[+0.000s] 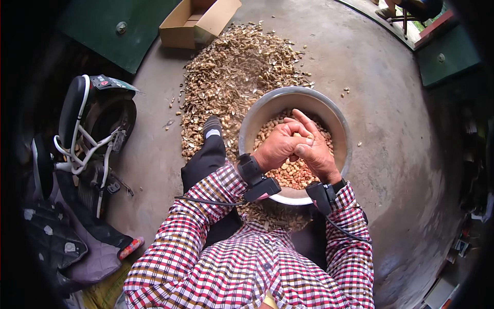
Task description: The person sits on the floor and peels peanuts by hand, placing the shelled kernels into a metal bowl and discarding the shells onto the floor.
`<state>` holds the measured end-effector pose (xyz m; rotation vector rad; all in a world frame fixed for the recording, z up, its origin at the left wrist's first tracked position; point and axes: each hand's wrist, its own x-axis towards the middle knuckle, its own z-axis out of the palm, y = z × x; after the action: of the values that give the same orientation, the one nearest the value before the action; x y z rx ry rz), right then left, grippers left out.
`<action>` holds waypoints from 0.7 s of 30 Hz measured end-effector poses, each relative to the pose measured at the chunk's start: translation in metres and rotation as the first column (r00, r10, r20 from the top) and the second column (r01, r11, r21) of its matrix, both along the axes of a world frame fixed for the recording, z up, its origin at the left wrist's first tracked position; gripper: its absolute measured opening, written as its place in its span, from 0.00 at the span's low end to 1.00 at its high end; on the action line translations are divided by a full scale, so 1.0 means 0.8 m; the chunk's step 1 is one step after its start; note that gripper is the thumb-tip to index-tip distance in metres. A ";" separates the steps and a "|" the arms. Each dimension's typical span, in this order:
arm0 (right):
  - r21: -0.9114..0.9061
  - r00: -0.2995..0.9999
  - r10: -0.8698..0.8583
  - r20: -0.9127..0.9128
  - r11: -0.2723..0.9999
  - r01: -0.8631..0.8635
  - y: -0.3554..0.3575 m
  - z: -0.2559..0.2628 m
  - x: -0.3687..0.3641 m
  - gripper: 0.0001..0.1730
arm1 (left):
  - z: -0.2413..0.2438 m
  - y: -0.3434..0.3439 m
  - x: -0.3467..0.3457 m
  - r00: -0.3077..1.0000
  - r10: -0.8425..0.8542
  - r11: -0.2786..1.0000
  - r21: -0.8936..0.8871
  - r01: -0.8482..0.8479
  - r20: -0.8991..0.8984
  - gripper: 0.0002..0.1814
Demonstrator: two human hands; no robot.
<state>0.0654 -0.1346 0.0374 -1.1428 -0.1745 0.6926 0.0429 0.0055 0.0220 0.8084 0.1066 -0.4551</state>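
My left hand (pixel 278 145) and my right hand (pixel 318 154) meet above a wide metal basin (pixel 337 104). Between their fingertips shows a small pale peanut (pixel 310 137), partly covered by the fingers and thumbs. The left fingers are curled, while an index finger of the right hand points up and away. Inside the basin, unshelled peanuts (pixel 266 131) lie on the far side and around the edge. Shelled reddish peanut kernels (pixel 295 175) gather on the side nearest me, below my wrists. My palms are hidden from this angle.
A large heap of peanut shells (pixel 216 89) spreads beyond and left of the basin, touching my shoe (pixel 212 124). Behind it stands an open cardboard box (pixel 177 34). A white-framed wheeled vehicle (pixel 83 154) is at left. A person's foot (pixel 384 14) shows by the doorway.
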 end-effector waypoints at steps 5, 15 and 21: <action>-0.086 0.996 -0.054 0.073 0.995 0.060 0.006 0.004 -0.001 0.42 | 0.008 -0.002 -0.002 1.000 0.026 0.999 -0.027 -0.026 -0.002 0.02; -0.067 0.986 -0.133 0.098 0.988 0.140 0.007 0.013 -0.012 0.33 | 0.006 -0.004 -0.003 0.999 0.013 0.997 -0.081 -0.009 0.044 0.03; -0.062 0.975 -0.183 0.126 0.980 0.192 0.006 0.006 -0.015 0.32 | -0.003 -0.009 -0.005 0.999 0.022 0.992 -0.129 -0.018 0.032 0.04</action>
<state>0.0535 -0.1297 0.0425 -1.2543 -0.1409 0.4666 0.0386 -0.0015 0.0198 0.6876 0.0542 -0.4249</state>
